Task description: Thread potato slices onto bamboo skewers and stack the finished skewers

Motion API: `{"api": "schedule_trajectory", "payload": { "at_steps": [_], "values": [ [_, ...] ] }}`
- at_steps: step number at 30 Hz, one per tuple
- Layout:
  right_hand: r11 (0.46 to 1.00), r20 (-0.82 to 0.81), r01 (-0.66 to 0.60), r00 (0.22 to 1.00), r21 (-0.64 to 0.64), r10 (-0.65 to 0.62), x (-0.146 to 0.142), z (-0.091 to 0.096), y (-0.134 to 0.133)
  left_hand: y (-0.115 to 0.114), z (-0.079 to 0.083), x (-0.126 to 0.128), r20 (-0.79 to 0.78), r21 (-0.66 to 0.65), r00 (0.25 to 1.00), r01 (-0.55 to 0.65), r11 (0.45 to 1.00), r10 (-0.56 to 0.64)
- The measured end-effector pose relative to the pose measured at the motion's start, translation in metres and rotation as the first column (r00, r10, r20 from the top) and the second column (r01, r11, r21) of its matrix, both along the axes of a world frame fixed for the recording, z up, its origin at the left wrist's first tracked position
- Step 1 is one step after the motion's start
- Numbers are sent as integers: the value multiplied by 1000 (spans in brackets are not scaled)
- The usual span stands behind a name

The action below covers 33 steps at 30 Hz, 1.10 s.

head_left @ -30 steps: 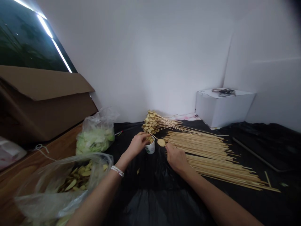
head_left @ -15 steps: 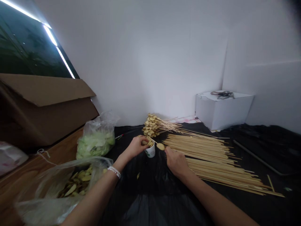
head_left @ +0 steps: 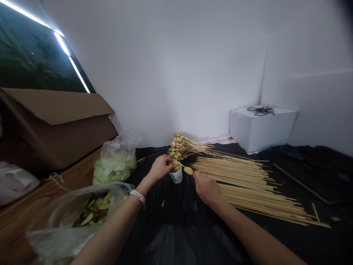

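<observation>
The left hand (head_left: 161, 167) is clenched around a thin skewer (head_left: 180, 164) above a white paper cup (head_left: 176, 176) of potato pieces. A potato slice (head_left: 188, 170) sits on the skewer's tip, just beside the right hand (head_left: 206, 188), whose grip I cannot tell, near loose skewers (head_left: 237, 171).

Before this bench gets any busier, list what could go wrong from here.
The white paper cup stands on crinkled black plastic sheeting right under the left hand, so it could tip and spill its pale yellow slices. The loose bamboo skewers beside the right hand could get knocked out of line. One fallen slice lies on the sheeting, so more may drop.
</observation>
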State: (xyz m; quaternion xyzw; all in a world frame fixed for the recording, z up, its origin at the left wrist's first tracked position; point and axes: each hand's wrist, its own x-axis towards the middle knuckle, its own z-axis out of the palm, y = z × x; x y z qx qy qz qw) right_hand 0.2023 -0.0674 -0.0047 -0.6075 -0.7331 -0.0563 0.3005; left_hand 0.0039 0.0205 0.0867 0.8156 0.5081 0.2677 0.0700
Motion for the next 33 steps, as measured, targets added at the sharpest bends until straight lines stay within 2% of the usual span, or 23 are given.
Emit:
{"api": "schedule_trajectory", "payload": {
  "at_steps": [2,4,7,9,11,14,18,19,26,33],
  "values": [
    [1000,-11,-7,1000,1,7,0,0,-1,0,-2,-1,181,-24,983,-32,999,36],
    [1000,-22,-7,1000,16,7,0,0,-1,-2,-6,-4,381,-65,921,-65,996,85],
    [999,-29,-19,999,45,21,0,0,-1,-12,-16,-11,640,-158,753,-67,985,154],
    [998,-21,-45,999,54,46,-2,-1,-2,-22,-24,-14,765,-227,616,-15,974,188],
    [995,-3,-79,997,58,79,-4,-2,-3,-31,-32,-15,843,-283,492,59,957,219],
    [989,34,-136,990,56,135,-7,-3,-6,-39,-41,-13,901,-341,345,185,922,264],
    [984,57,-175,983,30,173,-9,-4,-8,-43,-52,-12,921,-360,18,428,829,390],
    [983,58,-182,982,27,180,-9,-4,-9,-43,-55,-13,910,-352,-37,457,817,413],
    [978,85,-209,975,27,206,-12,-5,-10,-44,-66,-18,877,-350,-155,442,826,454],
    [963,80,-270,959,-20,271,-12,-9,-11,-45,-74,-18,835,-370,-196,494,787,515]
  ]
}}
